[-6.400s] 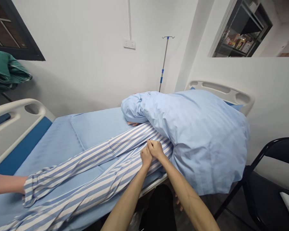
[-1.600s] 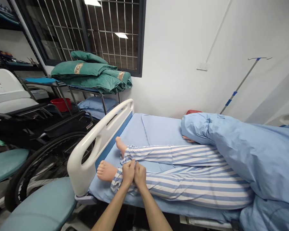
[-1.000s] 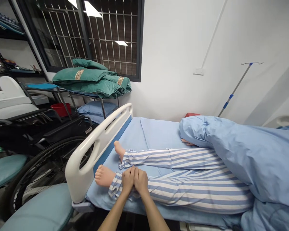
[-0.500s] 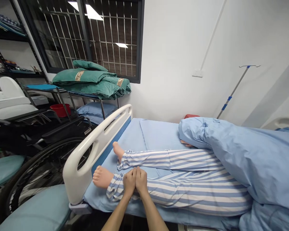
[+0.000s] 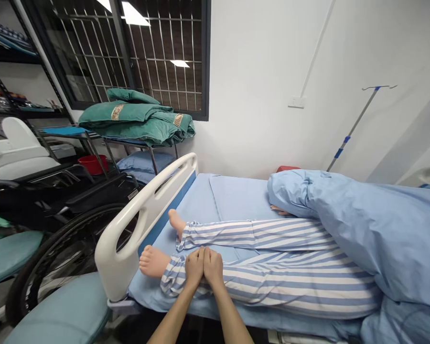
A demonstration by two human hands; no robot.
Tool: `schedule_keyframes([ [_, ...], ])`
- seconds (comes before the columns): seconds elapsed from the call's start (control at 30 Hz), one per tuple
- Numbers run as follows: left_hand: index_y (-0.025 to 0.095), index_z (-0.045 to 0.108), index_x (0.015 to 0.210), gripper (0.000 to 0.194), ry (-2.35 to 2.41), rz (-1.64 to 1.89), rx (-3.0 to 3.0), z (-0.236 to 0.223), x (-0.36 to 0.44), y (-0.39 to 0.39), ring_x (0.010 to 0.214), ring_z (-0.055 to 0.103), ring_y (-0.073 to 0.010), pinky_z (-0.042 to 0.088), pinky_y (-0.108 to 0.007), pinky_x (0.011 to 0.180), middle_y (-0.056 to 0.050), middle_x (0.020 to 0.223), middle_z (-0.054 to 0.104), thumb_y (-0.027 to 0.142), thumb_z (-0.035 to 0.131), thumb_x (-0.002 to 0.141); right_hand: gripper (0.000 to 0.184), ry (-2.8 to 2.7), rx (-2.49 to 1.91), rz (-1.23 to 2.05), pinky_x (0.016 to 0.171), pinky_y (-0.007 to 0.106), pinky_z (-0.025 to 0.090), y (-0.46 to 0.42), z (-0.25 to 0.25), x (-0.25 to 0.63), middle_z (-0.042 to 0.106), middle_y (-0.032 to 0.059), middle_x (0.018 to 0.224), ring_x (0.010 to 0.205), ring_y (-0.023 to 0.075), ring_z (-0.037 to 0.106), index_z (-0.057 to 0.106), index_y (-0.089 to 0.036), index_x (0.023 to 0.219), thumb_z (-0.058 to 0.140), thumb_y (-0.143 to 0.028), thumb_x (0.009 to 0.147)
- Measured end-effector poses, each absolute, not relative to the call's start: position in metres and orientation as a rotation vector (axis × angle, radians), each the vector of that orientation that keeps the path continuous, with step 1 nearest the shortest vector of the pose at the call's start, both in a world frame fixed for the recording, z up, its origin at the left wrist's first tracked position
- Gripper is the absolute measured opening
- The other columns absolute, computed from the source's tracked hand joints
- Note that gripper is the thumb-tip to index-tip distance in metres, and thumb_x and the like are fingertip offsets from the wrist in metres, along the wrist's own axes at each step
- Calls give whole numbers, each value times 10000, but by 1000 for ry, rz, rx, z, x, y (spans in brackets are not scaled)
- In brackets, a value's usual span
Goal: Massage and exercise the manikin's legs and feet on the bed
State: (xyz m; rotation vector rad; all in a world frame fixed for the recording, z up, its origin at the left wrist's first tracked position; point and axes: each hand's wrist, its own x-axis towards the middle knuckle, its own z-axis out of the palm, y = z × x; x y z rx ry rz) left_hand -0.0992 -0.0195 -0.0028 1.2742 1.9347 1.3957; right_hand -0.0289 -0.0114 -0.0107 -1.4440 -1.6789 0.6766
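A smooth-footed figure that looks like a manikin lies on the bed in blue-and-white striped trousers (image 5: 290, 282). Its nearer bare foot (image 5: 154, 262) points up by the footboard, and the farther foot (image 5: 177, 222) lies beyond it. My left hand (image 5: 194, 268) and my right hand (image 5: 212, 267) lie side by side on the nearer lower leg, just above the ankle. Both are closed, fingers curled over the far side of the striped leg, with the thumbs almost touching. My fingertips are hidden under the hands. A blue quilt (image 5: 347, 215) covers the upper body, with fingers showing at its edge.
A white footboard (image 5: 109, 248) rises left of the feet. Beyond it stand a wheelchair (image 5: 68, 229) and a pale green stool (image 5: 60, 310). Green folded bedding (image 5: 139, 122) is piled on a rack under the window. An IV pole (image 5: 354, 126) stands behind the bed.
My hands keep the same hold on the lower leg. The view has shifted slightly, and nothing on the bed has visibly moved.
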Motion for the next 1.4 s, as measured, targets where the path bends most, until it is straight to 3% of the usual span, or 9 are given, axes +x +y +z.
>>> schedule_keyframes([
  [0.27, 238, 325, 460, 595, 1845, 1515, 1165, 8, -78, -15, 482, 375, -130, 313, -274, 495, -5, 428, 411, 751, 363, 759, 710, -1406, -1297, 825, 521, 307, 345, -7, -7, -22, 652, 94, 565, 519, 195, 553, 529, -224, 532, 189, -686, 950],
  [0.5, 231, 403, 472, 579, 1919, 1419, 1274, 1, -82, -18, 509, 458, -166, 349, -310, 553, -72, 488, 558, 708, 334, 793, 696, -1588, -1401, 820, 569, 304, 378, -5, -1, -17, 712, 141, 684, 610, 215, 617, 633, -193, 616, 187, -570, 994],
  [0.67, 228, 416, 481, 558, 1892, 1402, 1321, -3, -82, -18, 526, 478, -163, 347, -293, 568, -55, 507, 551, 648, 316, 834, 622, -1827, -1484, 708, 623, 291, 390, -1, 4, -4, 752, 160, 799, 714, 227, 670, 720, -179, 715, 267, -487, 1009],
  [0.87, 224, 433, 485, 539, 1909, 1378, 1294, -9, -82, -15, 523, 443, -146, 335, -284, 568, -21, 496, 500, 648, 381, 813, 665, -1661, -1419, 749, 601, 290, 393, -8, -10, -6, 744, 145, 751, 664, 219, 663, 706, -191, 690, 237, -543, 1005],
  [1.17, 231, 314, 487, 505, 1703, 1547, 1181, 6, -54, -7, 507, 319, -105, 292, -253, 506, 38, 471, 336, 630, 420, 778, 672, -1373, -1302, 829, 528, 285, 369, 1, -16, 1, 666, 99, 583, 535, 187, 576, 568, -207, 562, 221, -633, 950],
  [1.4, 226, 378, 468, 514, 1860, 1410, 1306, -5, -61, -6, 505, 388, -130, 327, -287, 548, -15, 456, 462, 632, 362, 784, 668, -1366, -1358, 785, 520, 286, 370, 0, -11, -1, 671, 102, 582, 539, 192, 572, 579, -206, 551, 250, -632, 946],
])
